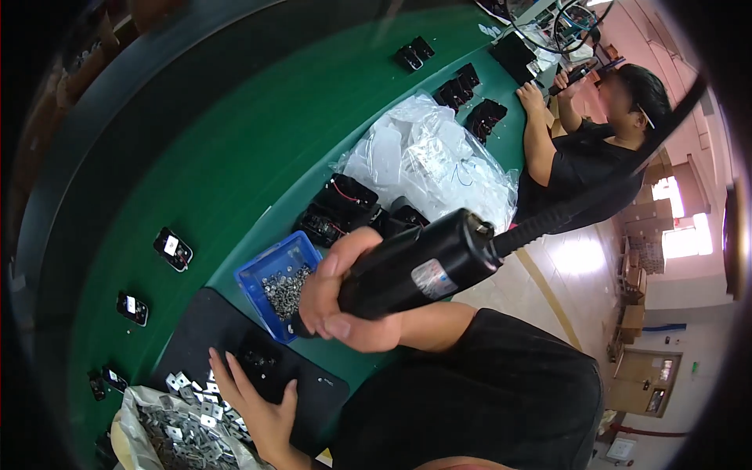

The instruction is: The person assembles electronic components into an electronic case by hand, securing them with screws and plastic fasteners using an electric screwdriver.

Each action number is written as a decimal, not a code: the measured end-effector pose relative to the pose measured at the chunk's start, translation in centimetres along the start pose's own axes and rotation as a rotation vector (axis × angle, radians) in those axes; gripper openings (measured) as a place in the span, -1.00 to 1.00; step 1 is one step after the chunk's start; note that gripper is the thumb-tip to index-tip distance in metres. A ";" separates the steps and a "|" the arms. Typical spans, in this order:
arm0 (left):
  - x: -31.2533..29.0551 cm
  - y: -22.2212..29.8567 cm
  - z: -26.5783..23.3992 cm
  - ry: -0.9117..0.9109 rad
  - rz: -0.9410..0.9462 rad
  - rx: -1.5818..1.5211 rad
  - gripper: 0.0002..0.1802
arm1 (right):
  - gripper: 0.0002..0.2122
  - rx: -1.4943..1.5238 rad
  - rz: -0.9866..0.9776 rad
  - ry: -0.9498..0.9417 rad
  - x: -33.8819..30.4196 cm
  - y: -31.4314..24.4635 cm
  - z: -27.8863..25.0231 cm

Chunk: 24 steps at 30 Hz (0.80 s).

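My right hand point(341, 301) is wrapped round a black electric screwdriver point(415, 270) with a cable at its back end. The tool's dark tip end is beside a blue plastic tray point(244, 283) holding many small silvery screws point(286, 291); whether they touch I cannot tell. On a black mat point(207, 321) my left hand point(262, 407) lies with its fingers spread. Close to its fingertips is a small black part point(258, 360), hard to make out against the mat. A lined container point(133, 423) heaped with small silvery metal plates point(196, 415) stands beside the left hand.
Several small black devices, one with a lit screen point(171, 244), sit along the green belt point(211, 164). Black housings point(345, 196) with red wires and a clear plastic bag point(423, 149) of white parts lie beyond the tray. A co-worker point(587, 157) sits farther along, holding a tool.
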<state>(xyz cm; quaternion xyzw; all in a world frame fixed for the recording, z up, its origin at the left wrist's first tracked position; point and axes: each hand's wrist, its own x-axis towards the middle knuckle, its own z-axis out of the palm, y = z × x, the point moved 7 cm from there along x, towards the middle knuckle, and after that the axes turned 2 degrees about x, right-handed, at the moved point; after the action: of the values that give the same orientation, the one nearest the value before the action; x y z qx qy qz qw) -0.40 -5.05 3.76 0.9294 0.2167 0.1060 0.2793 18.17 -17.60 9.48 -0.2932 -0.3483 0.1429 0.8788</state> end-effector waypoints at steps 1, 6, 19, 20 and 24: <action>-0.2 1.0 -0.5 0.022 0.121 0.051 -0.13 | -0.52 0.050 0.023 -0.012 -0.2 0.3 0.5; 0.4 3.3 0.1 0.133 0.099 -0.210 -0.54 | -0.56 0.121 0.117 -0.012 -0.9 0.7 2.0; -2.2 0.5 3.3 0.169 -0.194 -0.789 -0.82 | -0.55 0.243 0.153 -0.018 -0.9 -0.2 2.8; -2.3 0.6 3.7 0.169 -0.194 -0.789 -0.82 | -0.55 0.261 0.164 -0.005 -0.9 -0.1 2.7; -2.9 0.2 5.6 0.283 -0.281 -1.353 -0.87 | -0.57 0.296 0.132 0.003 -0.7 -0.4 2.9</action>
<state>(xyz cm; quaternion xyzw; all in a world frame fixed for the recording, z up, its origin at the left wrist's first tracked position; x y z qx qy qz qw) -1.12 -9.19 -0.98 0.4924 0.2554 0.3002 0.7760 15.66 -17.06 11.06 -0.1829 -0.3023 0.2496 0.9016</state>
